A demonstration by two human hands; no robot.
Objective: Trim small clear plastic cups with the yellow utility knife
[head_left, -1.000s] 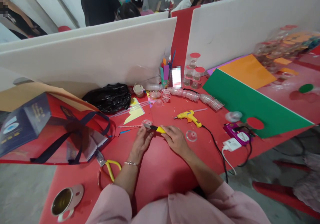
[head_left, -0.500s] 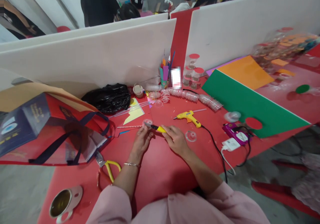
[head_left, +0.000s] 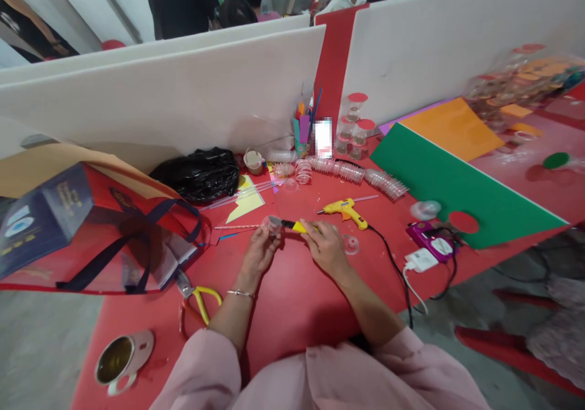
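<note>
Above the red table, my left hand (head_left: 260,253) grips a small clear plastic cup (head_left: 272,224) between thumb and fingers. My right hand (head_left: 328,248) is closed on a slim tool with a yellow-and-black handle (head_left: 299,226). Its front end points left and meets the cup; whether the tip is inside or behind the cup wall I cannot tell. A striped straw (head_left: 237,227) lies just left of the cup. To the right of my right hand is a clear plastic lid (head_left: 351,245), and beyond it rests a yellow glue gun (head_left: 343,210).
Rows of nested clear cups (head_left: 386,184) curve along the back. A red bag (head_left: 123,227) and black plastic bag (head_left: 196,172) stand left. Scissors (head_left: 198,300) and a mug (head_left: 123,361) lie near my left arm. A purple power strip (head_left: 429,242) and green board (head_left: 457,190) are right.
The cup in my left hand has turned so more of its clear side shows. The tool in my right hand has shifted slightly right, and its metal tip no longer shows plainly.
</note>
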